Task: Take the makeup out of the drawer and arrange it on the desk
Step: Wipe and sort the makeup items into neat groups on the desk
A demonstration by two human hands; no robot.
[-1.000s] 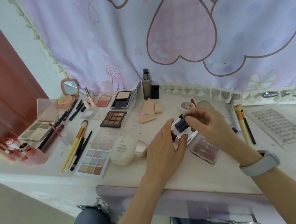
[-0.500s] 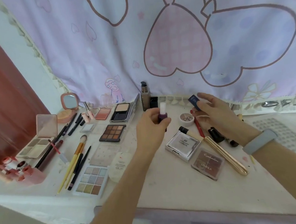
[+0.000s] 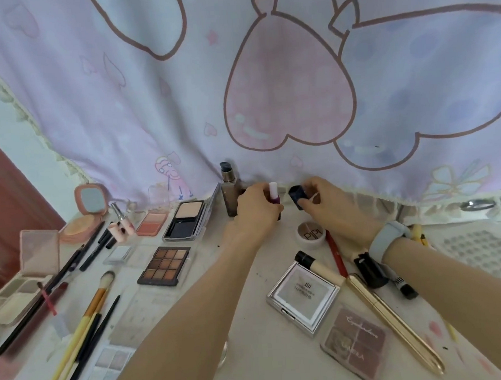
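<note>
Desk (image 3: pixel 281 362) back edge: left hand (image 3: pixel 254 208) grips uncapped lipstick (image 3: pixel 274 195) upright; right hand (image 3: pixel 321 199) pinches dark cap (image 3: pixel 298 193).

Big lilac curtain (image 3: pixel 128 88) with pink heart prints hangs right behind the white desk (image 3: pixel 252 349), lace trim along its bottom. Reddish-brown door (image 3: pixel 8 196) off left, pale wall (image 3: pixel 23 137) beside it. Soft daylight.

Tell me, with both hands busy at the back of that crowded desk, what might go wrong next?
The left hand holds a small purple bottle right beside the tall pump bottle; a nudge could topple that. The right hand pinches a small dark cap loosely, so it might drop among the clutter. Both forearms pass over the silver compact and brown eyeshadow palette; pulling back low could sweep them.
</note>
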